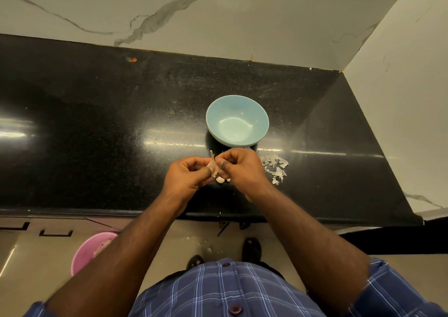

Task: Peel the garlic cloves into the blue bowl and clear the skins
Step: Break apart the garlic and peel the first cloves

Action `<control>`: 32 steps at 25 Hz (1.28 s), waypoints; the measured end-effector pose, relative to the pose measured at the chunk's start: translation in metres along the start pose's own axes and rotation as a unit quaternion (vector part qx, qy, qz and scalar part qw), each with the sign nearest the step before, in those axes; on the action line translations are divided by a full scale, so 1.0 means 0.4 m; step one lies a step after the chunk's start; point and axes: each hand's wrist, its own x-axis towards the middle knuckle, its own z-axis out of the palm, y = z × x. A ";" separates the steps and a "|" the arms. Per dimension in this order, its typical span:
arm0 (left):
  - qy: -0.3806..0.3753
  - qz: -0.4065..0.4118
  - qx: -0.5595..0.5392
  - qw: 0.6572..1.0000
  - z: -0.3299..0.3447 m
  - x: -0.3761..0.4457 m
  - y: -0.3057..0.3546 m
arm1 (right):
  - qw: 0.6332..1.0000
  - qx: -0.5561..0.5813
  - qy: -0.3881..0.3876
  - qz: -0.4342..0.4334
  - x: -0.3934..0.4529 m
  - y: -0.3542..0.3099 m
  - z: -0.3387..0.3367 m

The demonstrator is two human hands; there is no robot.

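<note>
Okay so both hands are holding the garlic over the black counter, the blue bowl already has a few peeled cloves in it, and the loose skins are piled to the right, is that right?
Not quite. In the head view the blue bowl is empty; no peeled cloves lie in it. The rest stands: the left hand and right hand both hold the garlic over the black counter, and the loose skins lie to the right.

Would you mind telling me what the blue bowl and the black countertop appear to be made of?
Blue bowl: likely glazed ceramic, possibly melamine; smooth, with soft highlights inside. Black countertop: probably polished granite; fine speckles and mirror-like streaks of reflected light.
</note>
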 end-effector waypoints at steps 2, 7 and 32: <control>0.018 -0.013 -0.019 1.000 -0.001 0.006 0.000 | 0.999 0.039 -0.015 0.025 0.007 -0.001 -0.002; 0.036 -0.058 -0.078 0.995 -0.010 0.009 -0.004 | 0.997 0.021 -0.011 0.069 0.027 0.028 -0.037; 0.021 -0.072 -0.085 0.994 -0.009 0.003 -0.008 | 0.966 -0.258 -0.030 0.007 0.021 0.035 -0.043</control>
